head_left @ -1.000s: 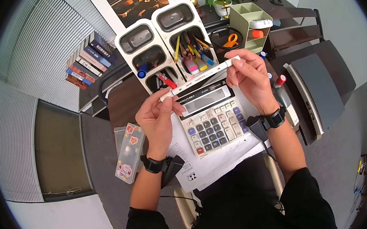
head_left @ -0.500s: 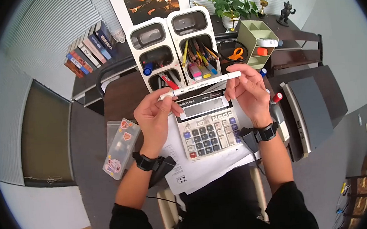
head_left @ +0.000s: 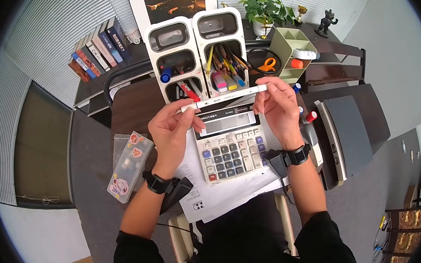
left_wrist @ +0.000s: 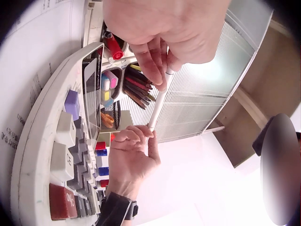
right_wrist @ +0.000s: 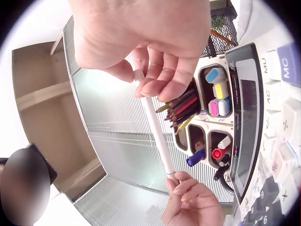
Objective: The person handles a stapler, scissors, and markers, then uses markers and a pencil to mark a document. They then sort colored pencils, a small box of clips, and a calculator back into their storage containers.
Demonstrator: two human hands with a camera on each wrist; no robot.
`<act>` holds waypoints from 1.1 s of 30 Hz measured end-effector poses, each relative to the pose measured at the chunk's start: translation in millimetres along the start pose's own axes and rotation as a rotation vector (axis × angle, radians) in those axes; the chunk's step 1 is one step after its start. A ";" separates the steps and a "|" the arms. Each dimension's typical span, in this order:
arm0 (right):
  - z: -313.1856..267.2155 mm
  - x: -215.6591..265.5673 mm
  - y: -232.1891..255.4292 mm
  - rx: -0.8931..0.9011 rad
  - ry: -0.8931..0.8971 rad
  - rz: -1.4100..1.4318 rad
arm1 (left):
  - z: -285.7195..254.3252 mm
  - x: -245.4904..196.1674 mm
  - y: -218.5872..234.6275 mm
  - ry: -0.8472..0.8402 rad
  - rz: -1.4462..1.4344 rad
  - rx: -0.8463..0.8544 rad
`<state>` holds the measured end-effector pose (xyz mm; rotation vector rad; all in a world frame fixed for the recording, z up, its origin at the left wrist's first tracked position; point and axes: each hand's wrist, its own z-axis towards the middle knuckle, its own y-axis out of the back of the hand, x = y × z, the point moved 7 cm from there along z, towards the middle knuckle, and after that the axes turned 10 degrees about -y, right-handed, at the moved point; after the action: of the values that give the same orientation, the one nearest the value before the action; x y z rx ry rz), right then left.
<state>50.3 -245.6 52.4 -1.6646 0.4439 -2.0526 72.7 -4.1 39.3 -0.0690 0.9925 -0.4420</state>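
Note:
A white marker [head_left: 227,97] with printed lettering is held in the air, almost level, above the top of the calculator [head_left: 232,152]. My left hand [head_left: 171,134] pinches its left end between thumb and fingers. The right end is pinched by my right hand [head_left: 280,111]. In the left wrist view the marker [left_wrist: 159,106] spans between the left hand [left_wrist: 164,33] and the right hand [left_wrist: 134,157]. The right wrist view shows the marker [right_wrist: 157,127] too, its cap closed at both visible ends.
Behind the hands stands a white organizer [head_left: 197,48] with pens and pencils. A stickered clear case [head_left: 130,167] lies at left, papers [head_left: 211,200] under the calculator. At right are a red-capped bottle [head_left: 311,116], a green holder [head_left: 288,51] and a dark grey device [head_left: 349,135].
The head view has shifted, so the desk sits differently in frame. Both hands keep their pinch on the marker, which is slightly less tilted than a second ago.

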 end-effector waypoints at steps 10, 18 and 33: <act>-2.8 0.7 -0.6 0.007 0.008 -0.009 | 0.9 -1.3 -1.7 -0.001 0.016 0.001; -3.2 1.8 -3.2 0.055 0.012 -0.023 | 0.6 0.0 -0.6 0.005 0.011 -0.005; -2.3 3.3 -1.1 0.035 -0.013 0.013 | -0.9 -2.0 -3.2 0.023 -0.001 0.012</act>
<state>47.4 -246.6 55.3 -1.6496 0.4104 -2.0273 70.0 -6.1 41.1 -0.0538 1.0120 -0.4510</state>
